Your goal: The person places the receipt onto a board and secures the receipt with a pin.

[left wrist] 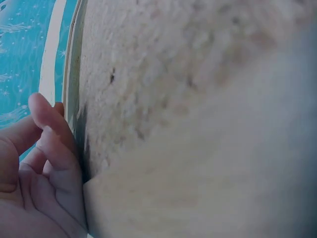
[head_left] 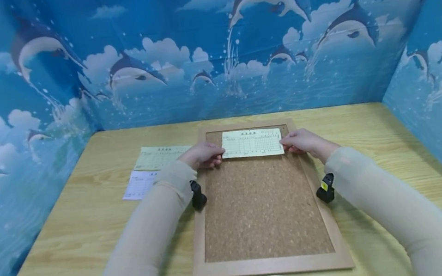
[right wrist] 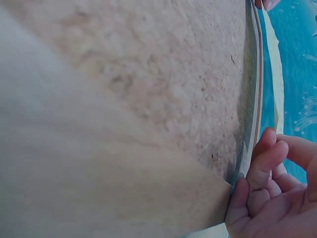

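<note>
A pale green printed form (head_left: 252, 143) spans the top of a wood-framed cork board (head_left: 263, 207). My left hand (head_left: 205, 154) pinches the form's left edge between thumb and fingers. At the opposite edge my right hand (head_left: 303, 140) pinches it the same way. Seen from the right wrist, the form (right wrist: 275, 69) is a thin pale strip rising from the fingers, above the cork surface (right wrist: 173, 84). The left wrist view has the curled fingers (left wrist: 54, 134) beside the board, with the form's strip (left wrist: 51, 49) behind them.
Left of the board, another pale green form (head_left: 158, 156) lies on the wooden table (head_left: 372, 136), partly behind the left hand. A white printed slip (head_left: 138, 185) overlaps it in this view, partly under the left sleeve. Dolphin-patterned blue sheeting (head_left: 214, 87) walls the table at the back and sides.
</note>
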`<state>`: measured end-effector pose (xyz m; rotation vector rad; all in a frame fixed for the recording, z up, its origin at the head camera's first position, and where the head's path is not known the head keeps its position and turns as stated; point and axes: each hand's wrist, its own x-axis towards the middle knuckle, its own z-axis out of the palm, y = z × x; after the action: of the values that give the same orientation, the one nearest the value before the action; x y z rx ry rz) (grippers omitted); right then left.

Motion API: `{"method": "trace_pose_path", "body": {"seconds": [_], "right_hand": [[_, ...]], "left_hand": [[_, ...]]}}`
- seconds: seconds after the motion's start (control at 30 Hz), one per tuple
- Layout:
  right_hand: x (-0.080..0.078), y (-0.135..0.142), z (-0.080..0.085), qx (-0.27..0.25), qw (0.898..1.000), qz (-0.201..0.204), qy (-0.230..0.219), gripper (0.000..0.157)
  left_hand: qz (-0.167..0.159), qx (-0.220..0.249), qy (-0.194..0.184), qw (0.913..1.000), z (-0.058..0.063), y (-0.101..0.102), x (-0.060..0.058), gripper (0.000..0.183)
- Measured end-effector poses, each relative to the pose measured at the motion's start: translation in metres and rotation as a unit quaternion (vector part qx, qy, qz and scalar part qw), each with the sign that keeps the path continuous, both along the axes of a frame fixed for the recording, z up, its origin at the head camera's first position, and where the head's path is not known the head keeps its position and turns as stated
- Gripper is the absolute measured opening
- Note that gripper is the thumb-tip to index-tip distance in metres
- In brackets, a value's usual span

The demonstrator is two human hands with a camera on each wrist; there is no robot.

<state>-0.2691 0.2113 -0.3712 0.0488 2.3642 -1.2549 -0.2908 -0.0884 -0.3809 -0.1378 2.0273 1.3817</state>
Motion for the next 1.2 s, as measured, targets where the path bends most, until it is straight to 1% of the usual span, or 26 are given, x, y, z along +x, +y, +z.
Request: {"method": "trace_pose_path", "body": {"seconds": [0.1, 0.17, 0.23, 0.3, 0.4, 0.5, 0.57, 0.6, 0.63, 0.67, 0.7, 0.73, 0.77, 0.83, 0.87, 0.9, 0.93, 1.0, 1.03, 1.1, 1.2], "right_hand": [[-0.004, 0.003, -0.002, -0.002, 1.0, 0.003, 0.001, 0.028], [-0.007, 0.005, -0.003, -0.01, 1.0, 0.013, 0.002, 0.03], [-0.009, 0.007, -0.004, -0.007, 1.0, 0.022, 0.0, 0.031], [-0.012, 0.008, -0.005, 0.006, 1.0, 0.022, -0.004, 0.031], [-0.013, 0.008, -0.004, 0.028, 0.999, 0.01, -0.019, 0.028], [-0.015, 0.009, -0.005, 0.027, 0.999, -0.005, -0.036, 0.026], [-0.017, 0.009, -0.006, 0.018, 0.999, -0.011, -0.043, 0.024], [-0.017, 0.008, -0.006, 0.014, 0.999, -0.013, -0.045, 0.024], [-0.018, 0.008, -0.007, 0.011, 0.999, -0.015, -0.045, 0.024], [-0.019, 0.007, -0.008, 0.01, 0.999, -0.016, -0.044, 0.024], [-0.02, 0.007, -0.007, 0.01, 0.999, -0.016, -0.043, 0.024], [-0.02, 0.006, -0.007, 0.011, 0.999, -0.016, -0.042, 0.025], [-0.021, 0.007, -0.006, 0.013, 0.999, -0.017, -0.042, 0.025], [-0.022, 0.008, -0.006, 0.016, 0.999, -0.021, -0.041, 0.027], [-0.023, 0.008, -0.006, 0.018, 0.999, -0.021, -0.042, 0.027], [-0.024, 0.009, -0.006, 0.019, 0.999, -0.021, -0.043, 0.027], [-0.024, 0.009, -0.006, 0.02, 0.999, -0.022, -0.045, 0.027], [-0.025, 0.009, -0.007, 0.02, 0.998, -0.022, -0.048, 0.026], [-0.025, 0.009, -0.007, 0.021, 0.998, -0.02, -0.049, 0.026], [-0.025, 0.007, -0.008, 0.024, 0.998, -0.018, -0.051, 0.026], [-0.025, 0.004, -0.009, 0.026, 0.998, -0.03, -0.053, 0.027]], "left_hand": [[0.004, 0.002, -0.003, 1.0, -0.002, 0.003, -0.003, 0.019], [0.006, -0.003, -0.004, 1.0, -0.002, 0.004, -0.004, 0.019], [0.008, -0.004, -0.008, 0.9999, -0.003, 0.004, -0.005, 0.018], [0.01, -0.002, -0.011, 0.9999, -0.003, 0.005, -0.006, 0.017], [0.01, 0.002, -0.015, 0.9998, -0.003, 0.006, -0.005, 0.018], [0.005, -0.006, -0.013, 0.9999, -0.003, 0.007, -0.005, 0.02], [-0.012, -0.027, 0.005, 0.9996, -0.003, 0.007, -0.003, 0.022], [-0.022, -0.051, 0.02, 0.9983, -0.001, 0.008, -0.001, 0.023], [-0.039, -0.084, 0.045, 0.9947, 0.0, 0.009, 0.001, 0.026], [-0.06, -0.125, 0.075, 0.9875, 0.003, 0.012, 0.004, 0.029], [-0.086, -0.174, 0.112, 0.9745, 0.006, 0.015, 0.008, 0.032], [-0.112, -0.225, 0.152, 0.956, 0.009, 0.02, 0.013, 0.033], [-0.134, -0.275, 0.189, 0.9332, 0.013, 0.025, 0.017, 0.032], [-0.183, -0.353, 0.255, 0.8812, 0.019, 0.038, 0.028, 0.03], [-0.207, -0.377, 0.276, 0.8594, 0.021, 0.044, 0.035, 0.034], [-0.231, -0.394, 0.292, 0.8405, 0.023, 0.05, 0.04, 0.042], [-0.255, -0.402, 0.295, 0.8288, 0.022, 0.056, 0.045, 0.053], [-0.302, -0.415, 0.286, 0.809, 0.021, 0.066, 0.055, 0.072], [-0.324, -0.419, 0.277, 0.8016, 0.02, 0.07, 0.059, 0.077], [-0.35, -0.428, 0.261, 0.7913, 0.016, 0.077, 0.064, 0.083], [-0.361, -0.441, 0.246, 0.784, 0.013, 0.082, 0.068, 0.086]]}}
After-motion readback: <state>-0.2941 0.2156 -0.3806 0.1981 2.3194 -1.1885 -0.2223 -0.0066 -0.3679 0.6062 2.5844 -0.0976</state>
